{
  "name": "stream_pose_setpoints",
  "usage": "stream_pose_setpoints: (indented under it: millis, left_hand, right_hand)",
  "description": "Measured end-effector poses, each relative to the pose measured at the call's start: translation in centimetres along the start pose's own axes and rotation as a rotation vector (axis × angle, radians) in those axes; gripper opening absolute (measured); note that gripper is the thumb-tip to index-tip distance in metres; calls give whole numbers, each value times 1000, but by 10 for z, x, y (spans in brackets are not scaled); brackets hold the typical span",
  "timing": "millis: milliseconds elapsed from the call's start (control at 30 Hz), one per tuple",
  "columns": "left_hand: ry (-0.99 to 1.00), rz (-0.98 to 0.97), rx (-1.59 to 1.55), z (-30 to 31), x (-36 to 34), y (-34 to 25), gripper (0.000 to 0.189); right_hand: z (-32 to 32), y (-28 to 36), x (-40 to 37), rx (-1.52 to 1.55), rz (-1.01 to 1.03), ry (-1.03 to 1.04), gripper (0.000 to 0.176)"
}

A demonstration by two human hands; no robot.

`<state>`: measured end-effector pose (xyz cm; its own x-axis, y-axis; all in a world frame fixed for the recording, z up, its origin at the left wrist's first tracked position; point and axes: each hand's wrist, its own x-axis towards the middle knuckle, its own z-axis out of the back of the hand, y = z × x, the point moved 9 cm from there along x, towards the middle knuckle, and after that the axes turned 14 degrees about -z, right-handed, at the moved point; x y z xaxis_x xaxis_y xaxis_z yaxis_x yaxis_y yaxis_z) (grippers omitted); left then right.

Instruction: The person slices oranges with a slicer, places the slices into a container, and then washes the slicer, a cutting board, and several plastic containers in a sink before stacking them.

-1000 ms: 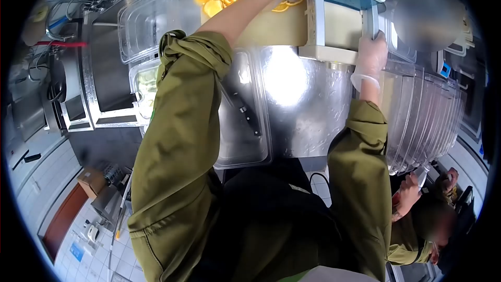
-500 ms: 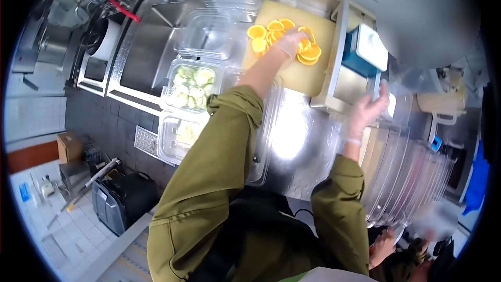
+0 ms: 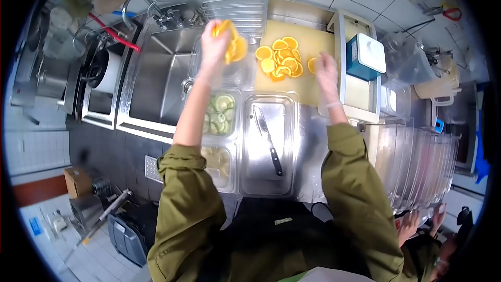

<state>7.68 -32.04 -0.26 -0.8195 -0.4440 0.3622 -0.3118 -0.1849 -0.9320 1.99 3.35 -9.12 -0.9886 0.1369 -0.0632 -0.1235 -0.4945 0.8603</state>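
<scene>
Your left hand (image 3: 214,44) pinches orange slices (image 3: 235,47) in its grip above the tub (image 3: 237,75), so drips fall inside; your right hand (image 3: 326,70), grip spread, lies on the board (image 3: 292,86) by the pile (image 3: 282,61).

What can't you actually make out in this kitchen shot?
Head view: the count of orange slices in the left hand; fingers and blur hide them.
Head view: whether the right hand grips the slice under it; the hand covers it.
Head view: what fills the nearest clear container; too pale and small.
Head view: the co-worker's hands; cut off by the dark lens edge.
</scene>
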Motion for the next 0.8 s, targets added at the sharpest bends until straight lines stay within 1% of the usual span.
stream_pose_setpoints:
  millis: [33, 67, 100, 167, 200, 267, 300, 367, 400, 467, 567, 667, 767, 800]
  left_hand:
    - [78, -387, 460, 11, -1, -19, 12]
    - [197, -436, 649, 10, -8, -11, 14]
    - [317, -483, 840, 8, -18, -4, 19]
    - [620, -161, 901, 11, -39, 36, 28]
    - [765, -1, 924, 12, -50, 54, 33]
    - [666, 2, 779, 18, -44, 52, 40]
    - [614, 8, 707, 21, -40, 51, 44]
    - [519, 2, 587, 29, -31, 45, 43]
    - [472, 3, 528, 33, -28, 41, 43]
    - [453, 12, 472, 34, -26, 33, 41]
    - [439, 16, 411, 33, -23, 34, 39]
    - [432, 53, 352, 34, -27, 35, 38]
    - [418, 61, 363, 39, -25, 28, 35]
    - [414, 58, 378, 40, -24, 24, 34]
  right_hand:
    - [-17, 3, 5, -158, -21, 6, 57]
    - [-34, 5, 4, -316, -41, 20, 68]
    - [-47, 14, -3, -442, -15, 23, 77]
    - [-73, 38, -17, -685, 38, 33, 96]
    - [-90, 52, -22, -769, 98, 106, 99]
    - [-120, 71, -28, -933, 220, 252, 105]
    - [-130, 75, -29, -979, 283, 239, 102]
    - [-151, 77, -33, -1070, 414, 225, 96]
    - [-155, 79, -31, -1072, 419, 233, 90]
    - [-159, 78, -27, -1076, 421, 260, 78]
    - [-161, 69, -18, -992, 482, 265, 56]
    - [-164, 63, -10, -818, 619, 186, 40]
    - [-167, 63, 0, -791, 594, 258, 34]
    - [-163, 64, 5, -766, 538, 269, 34]
